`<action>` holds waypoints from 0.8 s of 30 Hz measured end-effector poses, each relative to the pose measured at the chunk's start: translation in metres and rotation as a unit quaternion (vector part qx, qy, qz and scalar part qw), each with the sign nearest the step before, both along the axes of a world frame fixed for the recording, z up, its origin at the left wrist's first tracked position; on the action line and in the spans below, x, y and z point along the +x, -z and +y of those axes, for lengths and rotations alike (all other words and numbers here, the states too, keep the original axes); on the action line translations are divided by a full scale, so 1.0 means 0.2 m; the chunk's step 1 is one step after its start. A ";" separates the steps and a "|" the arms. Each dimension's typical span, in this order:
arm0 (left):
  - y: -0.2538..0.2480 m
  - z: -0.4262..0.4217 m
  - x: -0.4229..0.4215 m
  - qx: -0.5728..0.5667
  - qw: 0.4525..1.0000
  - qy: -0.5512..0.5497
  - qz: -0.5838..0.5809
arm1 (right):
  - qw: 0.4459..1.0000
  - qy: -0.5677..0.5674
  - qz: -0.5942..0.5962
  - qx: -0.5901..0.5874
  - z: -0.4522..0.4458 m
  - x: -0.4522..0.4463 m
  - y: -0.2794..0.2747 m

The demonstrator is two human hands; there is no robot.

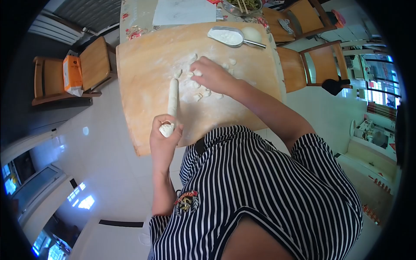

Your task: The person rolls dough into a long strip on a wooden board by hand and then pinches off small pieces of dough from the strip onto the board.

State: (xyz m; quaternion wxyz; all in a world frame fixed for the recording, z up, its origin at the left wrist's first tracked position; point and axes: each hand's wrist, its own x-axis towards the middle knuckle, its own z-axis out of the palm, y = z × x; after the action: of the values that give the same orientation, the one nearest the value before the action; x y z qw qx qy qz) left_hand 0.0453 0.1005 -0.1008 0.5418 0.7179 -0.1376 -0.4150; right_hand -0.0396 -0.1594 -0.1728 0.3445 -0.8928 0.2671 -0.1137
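Note:
A long roll of dough [173, 97] lies on the floured wooden board [143, 65], its near end inside my left hand [166, 130]. The fingers of that hand are wrapped round it, and a pale rough dough end [166, 129] shows between them. My right hand [210, 76] is over the middle of the board, fingers bent down among several small dough pieces [198, 96]. Its fingertips touch or nearly touch a piece; whether they grip it is unclear. A metal scoop of flour [229, 37] lies at the back right, beside a round ball of dough [251, 34].
Behind the board are a white sheet [184, 12] and a metal bowl [242, 6] with greens and chopsticks. Wooden chairs stand on both sides, the left one [94, 65] beside an orange package [72, 73]. The board's near edge is close to my body.

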 end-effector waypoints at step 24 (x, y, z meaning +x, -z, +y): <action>0.23 -0.26 -0.09 -0.061 0.985 0.097 0.126 | 0.980 -0.152 -0.074 0.108 0.33 -0.05 -0.19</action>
State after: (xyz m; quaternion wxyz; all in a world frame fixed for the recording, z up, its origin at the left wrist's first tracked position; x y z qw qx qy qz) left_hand 0.0276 0.0494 -0.1472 0.5545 0.6091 -0.1624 -0.5433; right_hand -0.0501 -0.0924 -0.1348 0.4711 -0.8695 0.1126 -0.0965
